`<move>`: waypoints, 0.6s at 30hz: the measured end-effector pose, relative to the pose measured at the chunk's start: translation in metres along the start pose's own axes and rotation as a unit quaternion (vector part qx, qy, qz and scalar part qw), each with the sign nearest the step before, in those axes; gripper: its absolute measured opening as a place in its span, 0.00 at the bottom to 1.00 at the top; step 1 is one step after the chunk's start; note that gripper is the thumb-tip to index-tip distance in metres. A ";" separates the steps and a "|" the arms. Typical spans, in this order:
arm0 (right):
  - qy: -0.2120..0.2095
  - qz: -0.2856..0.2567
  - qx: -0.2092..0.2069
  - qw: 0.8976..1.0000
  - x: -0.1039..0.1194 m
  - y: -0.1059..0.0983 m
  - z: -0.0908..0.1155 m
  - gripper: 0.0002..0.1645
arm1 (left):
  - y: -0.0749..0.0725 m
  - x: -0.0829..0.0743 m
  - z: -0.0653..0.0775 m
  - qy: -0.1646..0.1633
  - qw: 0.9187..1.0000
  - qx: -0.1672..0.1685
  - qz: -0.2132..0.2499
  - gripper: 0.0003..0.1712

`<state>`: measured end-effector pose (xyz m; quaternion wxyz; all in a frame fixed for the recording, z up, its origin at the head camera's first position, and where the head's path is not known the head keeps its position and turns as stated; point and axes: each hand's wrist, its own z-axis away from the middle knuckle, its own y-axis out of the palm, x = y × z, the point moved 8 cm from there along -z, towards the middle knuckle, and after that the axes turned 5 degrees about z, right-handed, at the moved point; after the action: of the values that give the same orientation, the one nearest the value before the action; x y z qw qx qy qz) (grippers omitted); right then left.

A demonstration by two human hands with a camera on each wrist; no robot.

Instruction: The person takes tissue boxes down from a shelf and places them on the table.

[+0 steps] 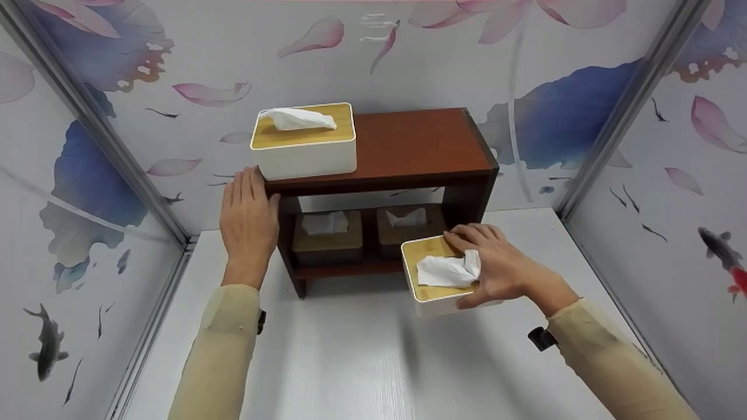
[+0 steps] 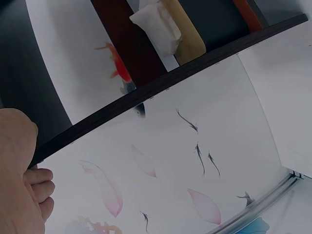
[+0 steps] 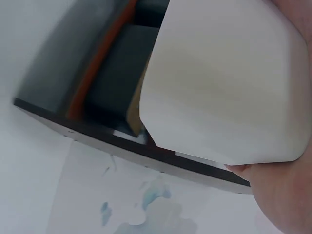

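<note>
My right hand grips a tissue box with white sides, a bamboo-look lid and a tissue sticking out. This box is held up in front of the lower right of a brown wooden shelf. In the right wrist view, the white tissue box covers much of the shelf. My left hand holds the shelf's upper left front edge, thumb on the inner side and fingers outside, as the left hand also shows in its wrist view. Another tissue box sits on the shelf top's left end.
Two more tissue boxes stand on the lower board, a left one and a right one. The shelf stands on a white table. Printed panels with petals, leaves and fish enclose the back and both sides.
</note>
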<state>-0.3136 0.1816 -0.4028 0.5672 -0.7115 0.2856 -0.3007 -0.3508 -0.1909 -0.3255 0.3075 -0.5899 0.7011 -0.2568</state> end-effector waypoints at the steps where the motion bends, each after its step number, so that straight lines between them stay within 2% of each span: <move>1: 0.003 0.000 0.001 1.000 -0.002 0.004 0.002 0.74 | 0.000 0.000 0.000 -0.001 1.000 0.002 0.000 0.33; 8: 0.021 0.005 0.006 1.000 -0.017 0.025 0.014 0.75 | 0.005 0.002 0.000 -0.014 0.999 0.036 0.000 0.34; 18: 0.039 -0.017 0.015 0.999 -0.035 0.051 0.035 0.74 | 0.005 0.003 -0.001 -0.014 0.999 0.032 -0.004 0.34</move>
<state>-0.3133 0.2205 -0.4624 0.5609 -0.6958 0.2904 -0.3420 -0.3553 -0.1929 -0.3291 0.3354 -0.5862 0.6855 -0.2720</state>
